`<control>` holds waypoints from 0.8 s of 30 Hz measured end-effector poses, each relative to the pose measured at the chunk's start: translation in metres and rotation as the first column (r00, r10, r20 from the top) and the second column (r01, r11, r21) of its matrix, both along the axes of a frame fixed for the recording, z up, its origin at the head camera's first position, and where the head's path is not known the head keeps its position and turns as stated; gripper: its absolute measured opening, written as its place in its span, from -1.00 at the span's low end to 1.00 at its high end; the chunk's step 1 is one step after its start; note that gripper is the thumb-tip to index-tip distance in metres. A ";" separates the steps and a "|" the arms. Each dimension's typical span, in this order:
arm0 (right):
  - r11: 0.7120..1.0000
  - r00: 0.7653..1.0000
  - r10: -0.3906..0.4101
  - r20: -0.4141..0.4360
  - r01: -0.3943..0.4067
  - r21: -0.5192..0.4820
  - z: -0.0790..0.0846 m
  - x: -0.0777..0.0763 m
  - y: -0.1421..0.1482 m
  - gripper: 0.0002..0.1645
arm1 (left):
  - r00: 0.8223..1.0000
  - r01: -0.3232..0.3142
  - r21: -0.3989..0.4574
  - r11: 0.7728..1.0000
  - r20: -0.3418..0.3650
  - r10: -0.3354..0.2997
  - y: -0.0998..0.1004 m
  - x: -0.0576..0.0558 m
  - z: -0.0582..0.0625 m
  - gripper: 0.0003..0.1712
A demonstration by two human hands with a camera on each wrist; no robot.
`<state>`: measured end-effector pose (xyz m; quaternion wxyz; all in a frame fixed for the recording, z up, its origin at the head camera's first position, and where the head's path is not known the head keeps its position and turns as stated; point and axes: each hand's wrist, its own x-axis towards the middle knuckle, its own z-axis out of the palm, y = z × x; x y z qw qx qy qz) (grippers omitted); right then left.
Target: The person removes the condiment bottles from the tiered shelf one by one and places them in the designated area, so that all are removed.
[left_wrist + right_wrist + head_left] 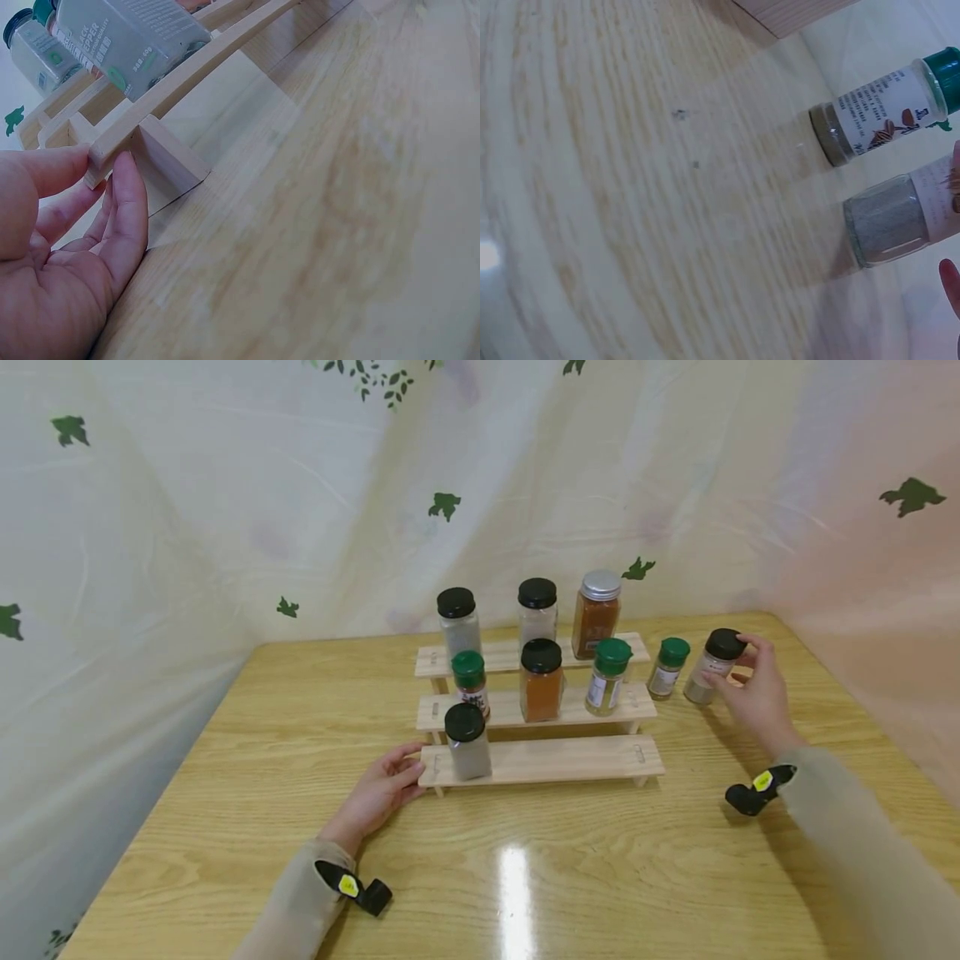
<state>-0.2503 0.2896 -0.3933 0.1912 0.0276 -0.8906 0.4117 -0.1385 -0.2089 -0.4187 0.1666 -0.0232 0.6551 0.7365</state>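
Observation:
A three-tier wooden spice rack [570,762] stands in the middle of the table. My left hand [381,789] pinches the left end of its lowest step, thumb on top and fingers beneath in the left wrist view. A black-lidded jar of pepper [142,45] stands on that step close to this hand. At the right, my right hand [757,693] grips a black-lidded spice jar [699,691] with greyish powder, thumb and fingers around its upper part. Its glass base [889,225] is close to the tabletop. Just left of it stands a small green-capped spice bottle [664,680].
On the middle step stand a green-capped bottle [471,677], a black-lidded orange spice jar [542,693] and another green-capped bottle [604,690]. The top step bears two black-lidded jars and a silver-lidded jar [597,620]. A patterned cloth [337,510] hangs behind the table [300,710].

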 end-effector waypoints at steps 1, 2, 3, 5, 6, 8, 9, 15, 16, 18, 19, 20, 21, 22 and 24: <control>1.000 1.000 0.004 0.003 -0.004 0.005 0.001 0.000 0.001 -0.17 | 1.000 0.001 -0.001 1.000 0.000 -0.001 0.000 0.000 0.000 -0.43; 1.000 1.000 0.010 0.004 -0.010 0.005 0.003 0.000 0.002 -0.18 | 1.000 0.000 -0.001 1.000 0.001 0.000 0.000 0.000 0.000 -0.43; 1.000 1.000 0.016 0.004 -0.016 0.009 0.005 0.000 0.003 -0.19 | 1.000 -0.002 -0.001 1.000 0.001 0.002 0.000 0.000 0.000 -0.43; 0.999 1.000 0.023 0.003 -0.023 0.022 0.008 0.000 0.005 -0.21 | 1.000 -0.001 -0.004 1.000 0.000 0.001 0.000 0.000 0.000 -0.43; 0.999 1.000 0.028 0.006 -0.028 0.029 0.010 0.001 0.006 -0.22 | 1.000 -0.002 -0.003 1.000 -0.001 0.002 0.000 0.000 0.000 -0.43; 0.998 0.999 0.036 0.010 -0.037 0.046 0.014 0.001 0.007 -0.24 | 1.000 -0.003 -0.004 1.000 0.000 0.003 0.000 0.000 0.000 -0.43; 0.998 0.999 0.041 0.015 -0.042 0.054 0.016 0.002 0.008 -0.24 | 1.000 -0.002 -0.004 1.000 0.000 0.002 0.000 0.000 0.000 -0.42; 0.993 0.995 0.095 0.042 -0.097 0.066 0.027 0.005 0.013 -0.21 | 1.000 -0.006 -0.009 1.000 0.003 0.006 0.001 0.001 0.001 -0.43; 0.993 0.994 0.099 0.044 -0.101 0.063 0.030 0.006 0.013 -0.20 | 1.000 -0.007 -0.011 1.000 0.004 0.007 0.001 0.001 0.002 -0.44; 0.993 0.994 0.099 0.054 -0.102 0.052 0.034 0.008 0.014 -0.18 | 1.000 -0.009 -0.016 1.000 0.004 0.009 0.001 0.001 0.002 -0.44; 0.994 0.994 0.094 0.059 -0.097 0.049 0.036 0.009 0.015 -0.17 | 1.000 -0.010 -0.017 1.000 0.004 0.010 0.001 0.001 0.003 -0.44; 0.995 0.994 0.091 0.060 -0.094 0.042 0.038 0.010 0.015 -0.17 | 1.000 -0.010 -0.019 1.000 0.004 0.010 0.001 0.002 0.003 -0.44; 0.995 0.994 0.090 0.059 -0.092 0.035 0.040 0.012 0.015 -0.17 | 1.000 -0.009 -0.021 1.000 0.004 0.009 0.001 0.002 0.003 -0.44; 0.996 0.994 0.086 0.061 -0.088 0.031 0.042 0.013 0.015 -0.17 | 1.000 -0.007 -0.022 1.000 0.003 0.007 0.001 0.002 0.003 -0.44; 0.996 0.996 0.076 0.055 -0.078 0.038 0.046 0.017 0.015 -0.17 | 1.000 -0.007 -0.023 1.000 0.003 0.007 0.001 0.002 0.004 -0.44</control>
